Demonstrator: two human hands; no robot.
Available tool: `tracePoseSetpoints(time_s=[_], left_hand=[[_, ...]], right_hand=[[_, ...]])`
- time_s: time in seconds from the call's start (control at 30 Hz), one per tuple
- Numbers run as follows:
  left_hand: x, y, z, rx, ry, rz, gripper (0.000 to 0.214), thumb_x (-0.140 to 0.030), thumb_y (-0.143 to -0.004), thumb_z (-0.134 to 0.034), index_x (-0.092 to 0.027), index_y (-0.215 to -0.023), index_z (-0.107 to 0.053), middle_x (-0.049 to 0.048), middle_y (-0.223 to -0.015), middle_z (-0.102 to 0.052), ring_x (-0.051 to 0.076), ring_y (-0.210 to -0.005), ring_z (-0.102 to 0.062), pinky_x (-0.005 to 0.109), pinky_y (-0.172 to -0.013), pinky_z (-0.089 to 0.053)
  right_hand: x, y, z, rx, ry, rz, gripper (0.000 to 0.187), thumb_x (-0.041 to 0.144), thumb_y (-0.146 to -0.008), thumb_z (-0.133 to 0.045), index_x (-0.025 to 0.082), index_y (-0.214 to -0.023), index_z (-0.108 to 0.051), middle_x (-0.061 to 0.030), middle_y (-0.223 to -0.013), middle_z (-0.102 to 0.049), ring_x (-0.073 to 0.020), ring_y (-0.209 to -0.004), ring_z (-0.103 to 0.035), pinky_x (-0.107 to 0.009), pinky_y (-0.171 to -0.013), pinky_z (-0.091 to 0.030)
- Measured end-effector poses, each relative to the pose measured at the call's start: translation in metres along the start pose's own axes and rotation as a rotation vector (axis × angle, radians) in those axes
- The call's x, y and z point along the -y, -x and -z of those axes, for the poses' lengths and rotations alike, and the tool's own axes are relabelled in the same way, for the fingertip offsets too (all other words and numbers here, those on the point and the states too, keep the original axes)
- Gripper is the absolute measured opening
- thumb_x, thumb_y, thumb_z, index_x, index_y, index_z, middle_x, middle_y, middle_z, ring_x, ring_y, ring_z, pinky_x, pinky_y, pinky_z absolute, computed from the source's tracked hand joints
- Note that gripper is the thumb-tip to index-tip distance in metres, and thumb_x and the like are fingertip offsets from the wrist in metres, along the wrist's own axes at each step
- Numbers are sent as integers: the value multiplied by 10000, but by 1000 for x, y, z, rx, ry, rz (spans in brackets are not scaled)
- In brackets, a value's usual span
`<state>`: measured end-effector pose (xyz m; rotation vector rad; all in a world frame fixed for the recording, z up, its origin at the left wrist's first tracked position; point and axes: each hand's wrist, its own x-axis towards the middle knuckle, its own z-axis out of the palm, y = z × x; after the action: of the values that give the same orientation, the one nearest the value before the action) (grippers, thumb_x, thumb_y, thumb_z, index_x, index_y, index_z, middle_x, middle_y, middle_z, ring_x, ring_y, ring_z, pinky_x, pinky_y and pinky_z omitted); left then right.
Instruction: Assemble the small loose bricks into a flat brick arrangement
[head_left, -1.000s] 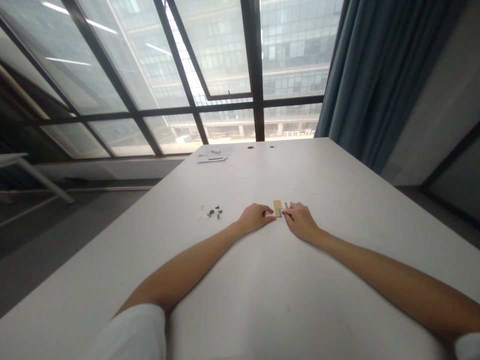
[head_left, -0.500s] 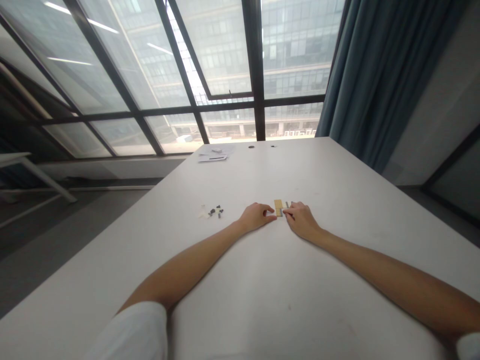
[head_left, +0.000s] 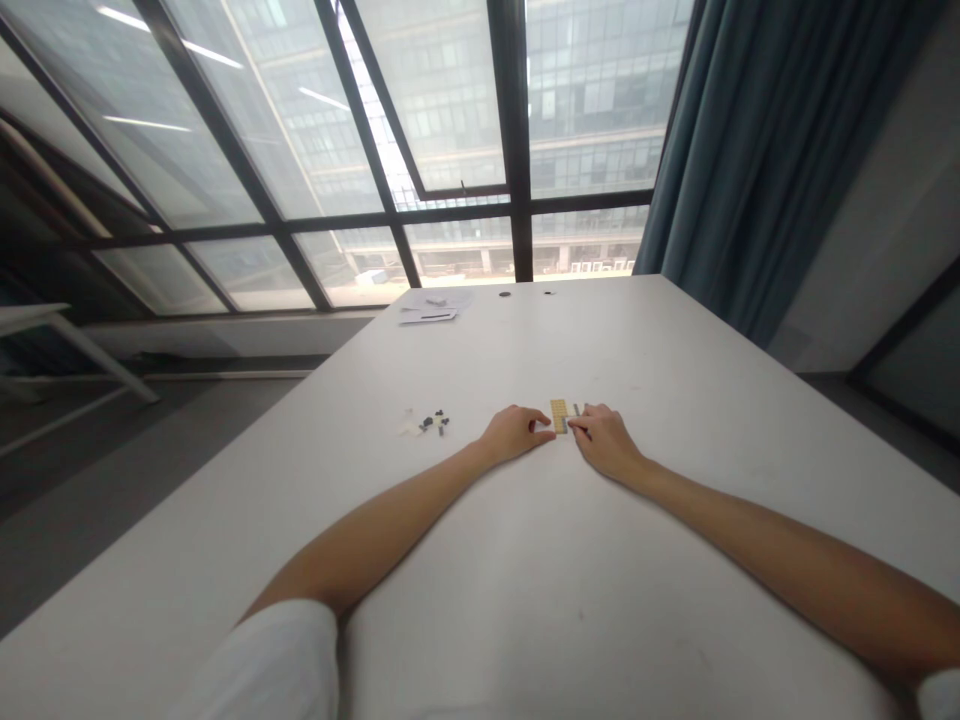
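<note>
A small tan plate, apparently studded like a toy building plate (head_left: 558, 409), lies flat on the white table between my hands, with a grey-blue piece (head_left: 564, 425) at its lower right. My left hand (head_left: 516, 432) rests at the plate's left side, thumb and forefinger apart with a gap between them. At the right edge, my right hand (head_left: 604, 435) has its fingers pinched together close to the plate. Whatever is in that pinch is hidden or too small to name. Some pale and grey bits show just beyond the right fingertips.
Several small dark and pale pieces (head_left: 434, 422) are scattered left of my left hand, beside thin whitish scraps (head_left: 409, 428). Papers (head_left: 429, 314) lie at the table's far left corner. A dark round disc (head_left: 505, 294) and a small dark item (head_left: 549, 293) sit near the far edge.
The whole view has shifted very slightly. Both hands stay at the tan plate in nearly the same pose.
</note>
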<state>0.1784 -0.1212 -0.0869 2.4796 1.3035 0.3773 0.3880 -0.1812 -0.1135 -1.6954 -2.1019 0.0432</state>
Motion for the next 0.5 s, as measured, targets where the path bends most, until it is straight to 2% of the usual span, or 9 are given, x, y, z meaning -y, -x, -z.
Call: tracePoseSetpoints(time_s=[0.5], left_hand=[[-2, 0, 2, 3, -26, -16, 383, -522, -861, -671, -261, -1113, -795, 17, -807, -738, 173, -740, -658, 264, -694, -460]], right_hand=[[-1, -1, -1, 8, 1, -3, 282, 204, -980, -511, 219, -1023, -789, -84, -985, -695, -218, -973, -555, -323, -816, -336]])
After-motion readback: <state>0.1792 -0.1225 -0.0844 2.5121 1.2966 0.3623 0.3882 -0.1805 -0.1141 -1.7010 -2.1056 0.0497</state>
